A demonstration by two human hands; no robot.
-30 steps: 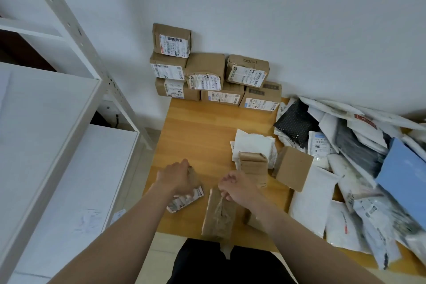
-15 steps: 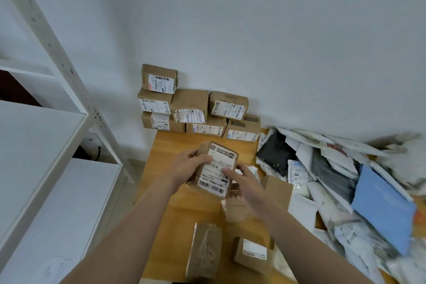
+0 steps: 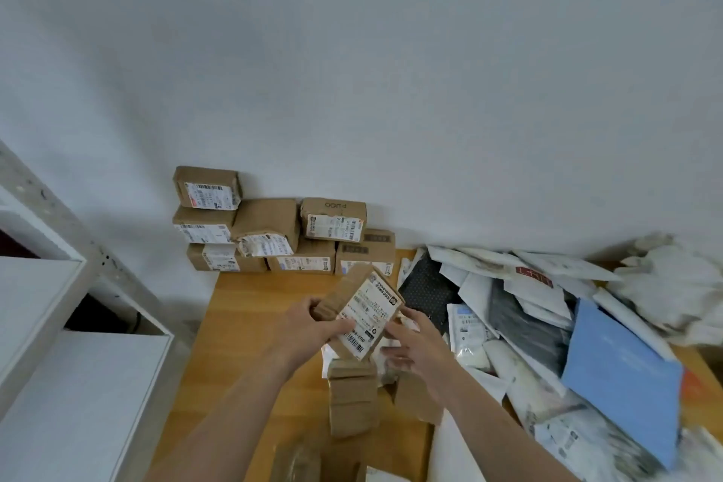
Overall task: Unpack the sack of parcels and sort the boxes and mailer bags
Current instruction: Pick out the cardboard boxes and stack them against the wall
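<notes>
A small brown box (image 3: 362,305) with a white shipping label is held up above the wooden table (image 3: 250,309). My left hand (image 3: 313,329) grips its left side, thumb on the label. My right hand (image 3: 414,344) touches the box's lower right edge with fingers spread. Several labelled brown boxes form a stack (image 3: 274,235) against the wall at the table's far left. A heap of mailer bags (image 3: 528,309) in white, black and blue fills the table's right side. Loose brown boxes (image 3: 352,399) lie below my hands.
A white metal shelving unit (image 3: 58,325) stands to the left of the table. A crumpled white sack (image 3: 673,282) lies at the far right against the wall. Another brown parcel (image 3: 297,462) sits at the table's near edge.
My left hand picked a labelled box off the table's near left and raised it toward the stack. My right hand left a parcel near the edge and came up to the box. The view tilted up.
</notes>
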